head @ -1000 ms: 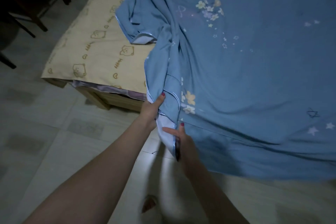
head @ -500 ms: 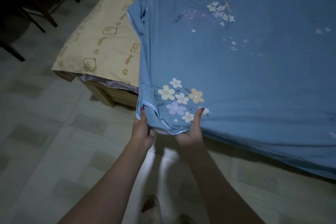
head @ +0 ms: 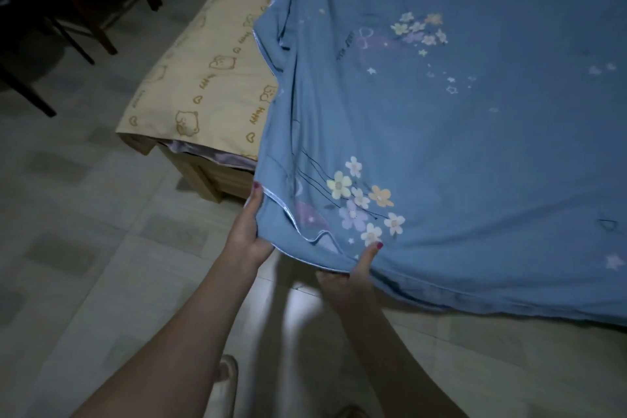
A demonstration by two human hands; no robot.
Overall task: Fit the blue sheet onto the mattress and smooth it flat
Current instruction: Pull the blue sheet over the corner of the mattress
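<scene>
Nearest the camera, both forearms reach fwd to the bed's near corner. Left hand (head: 250, 234) grips the sheet (head: 458, 146) at its corner edge, thumb up along the cloth, fingers hidden under the fold. Right hand (head: 353, 273) pinches the hem just beside it, thumb on top by the flower print, fingers tucked beneath. So both grips are closed on fabric, not spread.

The blue sheet lies over most of the bed, corner lifted off the edge w/ the pale hem (head: 305, 234) showing. Farther on, its left side is bunched in folds (head: 285, 27) and stops short, so a strip of yellow mattress cover (head: 207, 85) is bare, w/ the wooden frame (head: 203, 176) under it. Chair legs (head: 84, 20) stand beyond on the tiled floor (head: 84, 231).

Risks, as I judge: pulling the corner down here w/o freeing those far folds prob locks the bunching in, and the sheet sits skewed. A hard tug could also drag the cloth off the right side, out of view. The hem may snag on the frame corner. A thin pinch could slip mid-pull.
</scene>
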